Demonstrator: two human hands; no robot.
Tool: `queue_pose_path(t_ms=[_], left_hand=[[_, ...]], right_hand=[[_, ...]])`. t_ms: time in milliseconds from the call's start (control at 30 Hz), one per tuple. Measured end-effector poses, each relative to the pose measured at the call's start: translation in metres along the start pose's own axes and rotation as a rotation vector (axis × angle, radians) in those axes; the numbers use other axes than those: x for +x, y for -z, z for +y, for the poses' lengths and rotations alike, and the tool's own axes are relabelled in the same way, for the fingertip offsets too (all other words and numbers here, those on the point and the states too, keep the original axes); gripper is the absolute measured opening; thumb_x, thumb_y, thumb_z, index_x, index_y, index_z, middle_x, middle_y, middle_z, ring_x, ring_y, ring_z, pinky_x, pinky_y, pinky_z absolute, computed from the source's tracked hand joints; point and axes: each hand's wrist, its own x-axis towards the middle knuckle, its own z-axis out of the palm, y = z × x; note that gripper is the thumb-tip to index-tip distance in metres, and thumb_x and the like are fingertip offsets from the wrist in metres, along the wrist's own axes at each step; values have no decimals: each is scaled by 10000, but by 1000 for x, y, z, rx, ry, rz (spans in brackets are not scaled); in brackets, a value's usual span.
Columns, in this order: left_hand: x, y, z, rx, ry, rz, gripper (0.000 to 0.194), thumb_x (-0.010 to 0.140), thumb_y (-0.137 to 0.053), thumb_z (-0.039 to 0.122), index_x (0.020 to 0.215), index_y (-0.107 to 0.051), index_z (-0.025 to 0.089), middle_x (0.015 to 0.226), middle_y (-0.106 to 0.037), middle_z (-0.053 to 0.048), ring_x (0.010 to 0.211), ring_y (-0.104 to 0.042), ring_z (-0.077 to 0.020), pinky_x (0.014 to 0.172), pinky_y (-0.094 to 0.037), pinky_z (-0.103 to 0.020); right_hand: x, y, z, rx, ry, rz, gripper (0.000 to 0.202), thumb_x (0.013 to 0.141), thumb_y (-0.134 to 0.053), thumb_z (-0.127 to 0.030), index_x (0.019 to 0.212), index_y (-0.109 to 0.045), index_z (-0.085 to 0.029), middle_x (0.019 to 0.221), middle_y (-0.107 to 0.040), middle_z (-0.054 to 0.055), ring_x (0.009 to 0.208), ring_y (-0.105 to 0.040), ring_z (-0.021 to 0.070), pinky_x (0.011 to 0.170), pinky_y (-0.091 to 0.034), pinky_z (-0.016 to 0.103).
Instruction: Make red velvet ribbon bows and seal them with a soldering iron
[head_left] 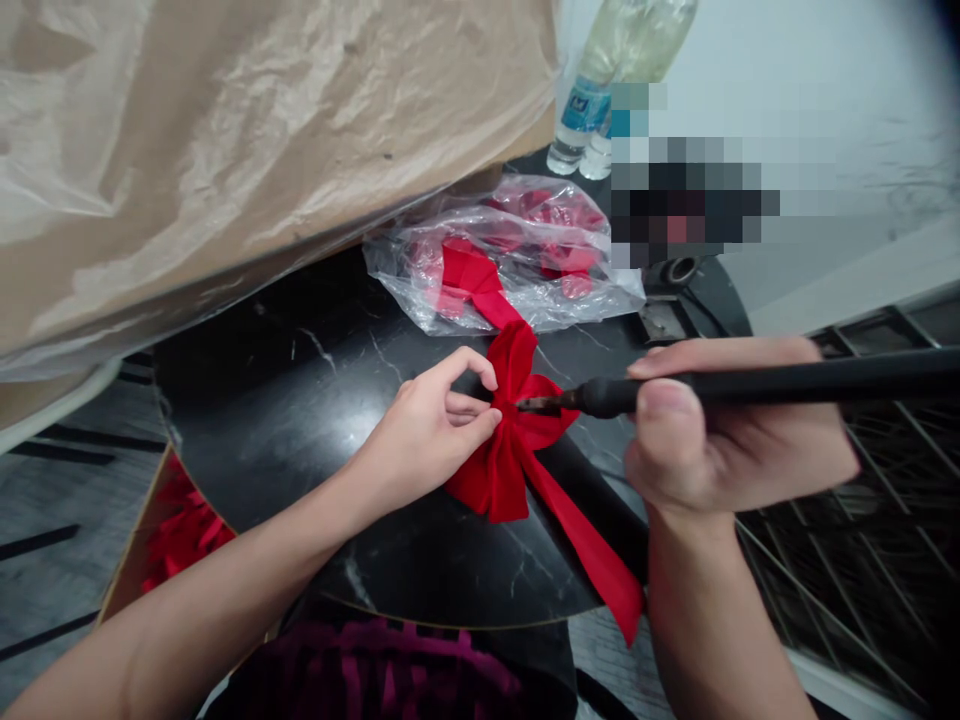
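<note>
A red ribbon bow [510, 425] with several loops lies on the black marble-patterned table [315, 480]; one long tail trails over the front edge. My left hand [442, 415] pinches the bow near its centre between thumb and fingers. In my right hand [712, 440], closed around the handle, is a black soldering iron [795, 378] held nearly level. Its metal tip meets the middle of the bow, right beside my left fingertips. Another strip of the ribbon leads from the bow's top toward a clear plastic bag.
The clear plastic bag [405, 265] with red ribbon pieces lies behind the bow. Bottles [585, 105] stand at the back. A plastic-wrapped brown box [262, 130] overhangs the upper left. Below left sits a carton of red ribbon [184, 530]. A metal rack [862, 540] is at right.
</note>
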Motion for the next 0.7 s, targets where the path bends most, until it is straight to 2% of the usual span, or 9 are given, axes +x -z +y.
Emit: queue_pose_path(t_ms=[100,267,467,700], left_hand=[[2,1,-1,-8,6,19,217,872,-649,240,1032,-503,258,675,-696,34,673,-728,-176,543,-483,-204],[4,3,-1,-61,23,29,251,832,-684,226,1016,-513,237,678,-698,29,592,-687,-152,513,-462,-200],[5,2,-3,-102,15,28,290,811,-700,193,1004,-488,240,663,-667,37,607,-687,-154,538,-466,-202],[5,1,-3,-136,20,20,295,815,-695,181,997,-473,250,647,-640,48,614,-684,-159,552,-478,-213]], right_hand=[[0,3,2,30,-25,47,87,825,-680,-240,741,-689,-220,687,-710,-26,474,-582,122,424,-416,260],[-5,-1,0,25,4,28,25,796,-675,-225,781,-693,-216,664,-699,-33,481,-580,115,442,-428,249],[-8,-4,-7,-19,-23,-23,42,784,-657,-195,800,-686,-221,665,-690,-42,462,-564,105,427,-430,242],[-6,-3,-7,-37,30,-68,30,799,-668,-189,810,-668,-217,671,-697,-41,457,-571,100,427,-448,238]])
